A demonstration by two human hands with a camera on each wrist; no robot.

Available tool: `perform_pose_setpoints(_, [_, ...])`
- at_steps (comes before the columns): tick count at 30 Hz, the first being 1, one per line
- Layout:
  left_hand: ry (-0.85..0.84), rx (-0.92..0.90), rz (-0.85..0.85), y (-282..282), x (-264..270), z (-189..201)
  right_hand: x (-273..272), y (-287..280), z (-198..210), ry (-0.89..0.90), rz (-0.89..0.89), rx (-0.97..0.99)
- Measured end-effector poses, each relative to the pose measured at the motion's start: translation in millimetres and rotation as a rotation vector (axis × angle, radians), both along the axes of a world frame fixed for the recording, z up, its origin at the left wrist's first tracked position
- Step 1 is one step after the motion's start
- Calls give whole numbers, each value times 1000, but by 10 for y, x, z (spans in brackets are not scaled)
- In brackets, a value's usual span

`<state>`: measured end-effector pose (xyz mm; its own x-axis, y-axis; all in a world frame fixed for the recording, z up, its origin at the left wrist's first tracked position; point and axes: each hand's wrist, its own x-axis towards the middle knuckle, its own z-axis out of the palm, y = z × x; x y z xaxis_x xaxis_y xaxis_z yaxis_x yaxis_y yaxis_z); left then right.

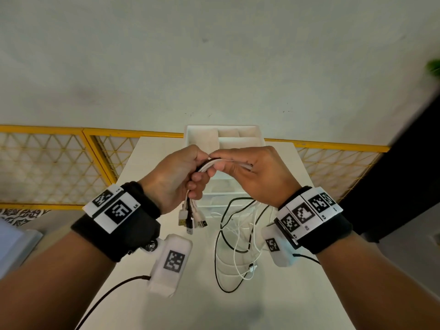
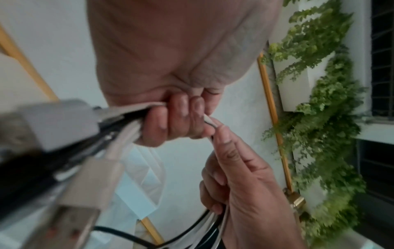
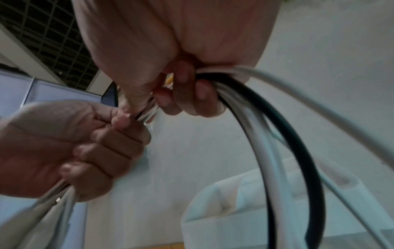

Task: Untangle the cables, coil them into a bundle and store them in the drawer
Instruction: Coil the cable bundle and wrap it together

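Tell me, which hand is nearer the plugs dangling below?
Left. The left hand holds the cables just above the plugs; the right hand holds them farther along, off to the side.

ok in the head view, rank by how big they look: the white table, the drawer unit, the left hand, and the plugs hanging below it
1. table
2. drawer unit, partly hidden by the hands
3. left hand, nearer the camera, so its rank against the unit is unsure
4. plugs
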<state>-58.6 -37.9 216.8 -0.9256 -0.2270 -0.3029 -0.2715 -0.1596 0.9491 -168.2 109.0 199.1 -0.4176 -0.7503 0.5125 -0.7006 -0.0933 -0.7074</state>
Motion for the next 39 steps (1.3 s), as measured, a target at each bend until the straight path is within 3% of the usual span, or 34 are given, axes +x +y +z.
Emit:
perform_pose_setpoints(4, [48, 33, -104, 61, 57, -83, -100, 17, 16, -104, -119, -100])
perform_pose_setpoints(8, [90, 61, -61, 85, 91, -176, -139, 73, 55, -171, -185, -18])
perform_pose_setpoints(11, [93, 263, -33, 61, 81, -194, -132, 93, 63, -161, -180, 81])
perform_pose_setpoints(15, [102, 586, 119, 44, 10, -181, -16, 121, 32, 190, -262, 110])
perform_pose_setpoints(18, [119, 796, 263, -14, -50, -152, 157, 146, 9, 168, -58, 57])
perform_pose_setpoints(20, [126, 826, 305, -32, -74, -143, 229, 148, -66, 119, 62, 122])
perform_pose_setpoints(25, [137, 890, 329, -13, -88, -192, 340, 86, -212, -18, 127, 166])
perform_pose_setpoints(31, [148, 877, 361, 20, -103, -215, 335, 37, -204, 76, 64, 87])
perform_pose_setpoints(39, [200, 803, 395, 61, -96, -278, 362, 35, -261, -148, 90, 95])
